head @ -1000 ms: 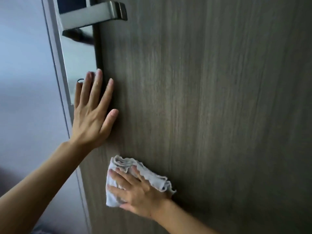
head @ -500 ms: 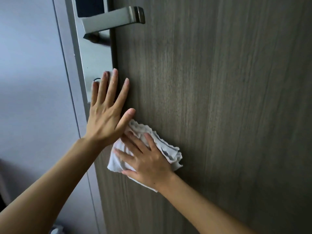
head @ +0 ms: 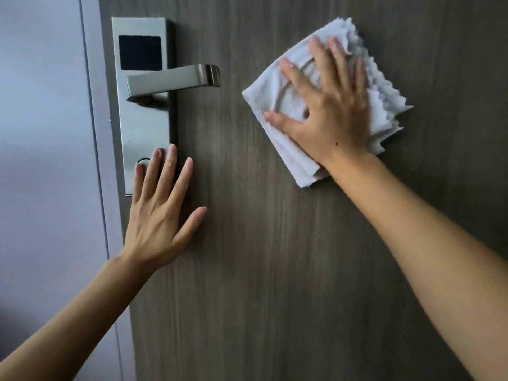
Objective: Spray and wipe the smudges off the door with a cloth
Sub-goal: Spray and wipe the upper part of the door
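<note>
Right hand [head: 330,116] is flat on a folded white cloth [head: 277,105], fingers spread and straight, pressing it against the dark wood-grain door [head: 275,257]. The cloth sits up in the upper right part of the door, well to the right of the lever handle [head: 176,79], with its frayed edges sticking out past the hand on the right side.

Left hand [head: 158,218] is also opened out flat, palm against the door lower down on the left, holding nothing. Its fingertips [head: 171,152] reach up over the bottom end of the brushed-metal lock plate [head: 143,127], right by the small round keyhole bit there.

The lock plate has a black square panel [head: 139,52] at the top, and the handle points right from it. To the left of the door there's a pale grey frame [head: 96,133] and a plain wall [head: 41,133].
</note>
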